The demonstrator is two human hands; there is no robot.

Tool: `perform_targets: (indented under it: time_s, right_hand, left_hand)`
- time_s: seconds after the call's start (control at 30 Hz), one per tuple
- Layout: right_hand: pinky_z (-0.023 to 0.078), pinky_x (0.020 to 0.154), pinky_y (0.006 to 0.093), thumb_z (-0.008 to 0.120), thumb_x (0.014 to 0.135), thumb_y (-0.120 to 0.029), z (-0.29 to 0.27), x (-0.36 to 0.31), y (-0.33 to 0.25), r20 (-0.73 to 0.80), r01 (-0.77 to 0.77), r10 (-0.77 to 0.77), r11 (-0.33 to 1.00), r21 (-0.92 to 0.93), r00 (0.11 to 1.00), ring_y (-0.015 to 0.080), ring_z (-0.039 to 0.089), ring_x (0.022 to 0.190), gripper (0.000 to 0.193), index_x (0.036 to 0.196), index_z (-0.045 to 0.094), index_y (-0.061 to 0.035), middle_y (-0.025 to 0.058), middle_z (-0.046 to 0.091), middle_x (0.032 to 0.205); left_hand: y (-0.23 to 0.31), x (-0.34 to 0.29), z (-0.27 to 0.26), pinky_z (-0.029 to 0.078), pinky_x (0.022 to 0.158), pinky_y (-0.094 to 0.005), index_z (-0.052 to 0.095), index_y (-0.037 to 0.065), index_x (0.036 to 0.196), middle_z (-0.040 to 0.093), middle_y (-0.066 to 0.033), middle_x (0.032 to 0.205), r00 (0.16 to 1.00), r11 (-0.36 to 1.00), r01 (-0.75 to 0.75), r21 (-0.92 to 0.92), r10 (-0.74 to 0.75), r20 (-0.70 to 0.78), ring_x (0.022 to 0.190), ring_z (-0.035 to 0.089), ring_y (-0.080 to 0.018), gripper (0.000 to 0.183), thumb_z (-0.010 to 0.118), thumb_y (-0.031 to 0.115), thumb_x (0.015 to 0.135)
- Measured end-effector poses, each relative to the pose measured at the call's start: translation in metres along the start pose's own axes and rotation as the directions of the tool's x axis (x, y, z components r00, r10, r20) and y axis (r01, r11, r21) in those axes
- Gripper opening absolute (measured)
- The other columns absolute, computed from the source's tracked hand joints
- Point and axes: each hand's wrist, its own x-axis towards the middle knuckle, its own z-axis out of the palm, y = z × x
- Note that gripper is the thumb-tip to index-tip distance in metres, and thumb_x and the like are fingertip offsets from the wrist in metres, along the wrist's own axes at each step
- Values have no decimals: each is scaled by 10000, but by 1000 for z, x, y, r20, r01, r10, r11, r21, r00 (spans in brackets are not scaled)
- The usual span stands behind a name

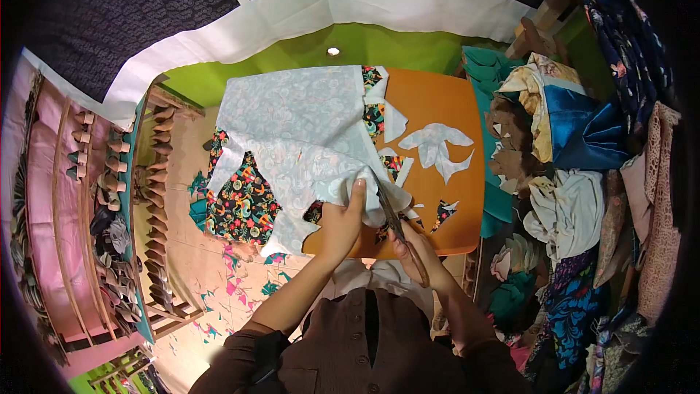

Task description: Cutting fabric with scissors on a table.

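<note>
Two bare hands work at the near edge of an orange table (470,113), both on one cloth (292,106) and its cutting tool. The left hand (343,222) pinches the cloth near its near right part, thumb on top, the lower fingers hidden by the fold. The right hand (419,244) is closed round the handles of dark shears (389,208), whose blades point to the far left and lie against the cloth just right of the left thumb; whether the blades are parted I cannot tell.

The cloth covers the left and middle of the table, mostly pale side up, raised in folds by the left hand. Its dark floral side shows at the near left and in strips along the far right edge. Right of it, on bare tabletop, lies a pale cutout (437,147) with pointed lobes, and nearer, a small floral scrap (443,214).

Pink and teal snippets (232,266) litter the floor (191,270) to the left, next to a rack (157,182) of brown, shoe-shaped pieces. On the right are heaped fabrics: a blue satin (587,131) far, a white cloth (565,211) nearer, and a pinkish lace (662,204) hanging at the far right. Beyond the table, a dark curtain (146,4) with a white border hangs before a green wall (372,45)
</note>
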Motion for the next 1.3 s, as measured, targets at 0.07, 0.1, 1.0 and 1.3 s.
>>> perform_targets:
  time_s: [0.07,0.1,1.0,1.3]
  right_hand:
    - [369,505,262,439,813,-517,2,0,10,63,-124,115,978,166,991,192,456,516,529,930,422,-1,85,451,655]
    - [369,505,262,439,813,-517,1,-2,10,65,-124,114,978,167,991,192,456,516,529,930,422,-1,85,451,655]
    - [212,425,146,316,673,-733,-32,-5,4,635,-563,107,590,579,765,15,222,500,733,1003,362,-80,-63,277,675]
    - [189,424,137,377,642,-750,-39,-3,1,599,-479,102,712,514,794,5,216,503,750,990,370,-86,-68,264,661]
  left_hand:
    - [5,-3,11,395,617,-242,530,-33,867,540,-26,756,990,994,-103,-20,100,-104,687,468,-91,229,473,189,870]
    - [5,-4,11,395,617,-242,530,-33,867,540,-26,756,989,995,-103,-19,100,-106,687,468,-91,229,473,189,870]
    - [0,-5,-12,393,635,-228,463,8,1087,532,-16,868,932,882,362,-303,-343,116,737,475,-90,370,523,281,846]
    - [8,-10,-16,300,452,-224,473,66,777,445,27,627,907,919,363,-152,-311,285,512,376,-50,195,567,230,822]
